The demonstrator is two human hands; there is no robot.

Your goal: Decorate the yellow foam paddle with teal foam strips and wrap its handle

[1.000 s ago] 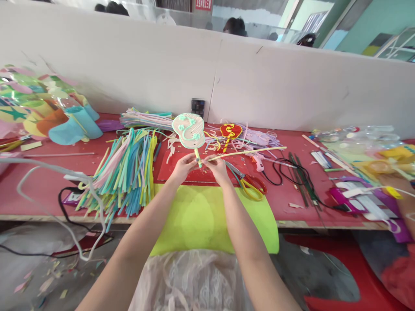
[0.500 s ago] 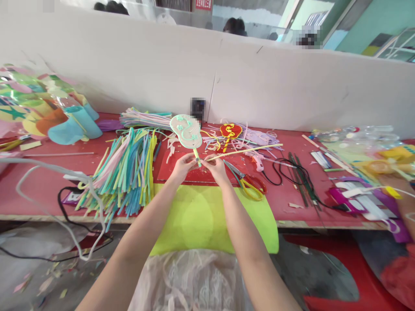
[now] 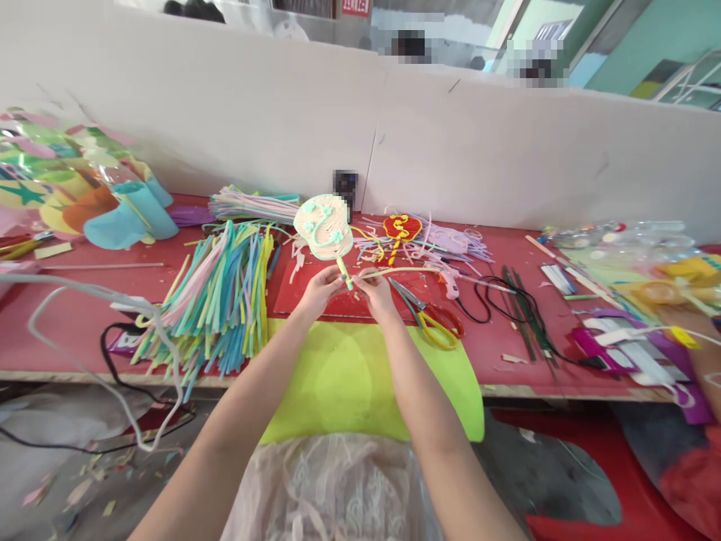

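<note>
My left hand [image 3: 318, 291] is closed on the handle of a small hand fan [image 3: 322, 231], a cream pipe-cleaner piece with mint-green trim and a yellow-green handle. The fan stands upright, tilted a little to the left. My right hand [image 3: 375, 290], close by the handle's lower end, pinches a pale yellow pipe cleaner [image 3: 401, 269] whose free length points right. Whether its near end touches the handle is too small to tell. Below both hands lies a red board [image 3: 293, 294]. Scissors [image 3: 438, 327] with yellow and red handles rest just right of my right hand.
Bundles of pastel pipe cleaners [image 3: 217, 300] lie left. A red and yellow fan [image 3: 402, 228] sits behind the hands. A pink glue gun [image 3: 451, 284] with a black cord [image 3: 484, 312] lies right. A lime-green sheet [image 3: 349, 383] hangs over the table edge. Felt boots [image 3: 127, 218] stand far left.
The fan has turned to face me more and shows lighter. The pipe cleaner's free end has swung toward me and looks shorter. Both hands stay almost in place.
</note>
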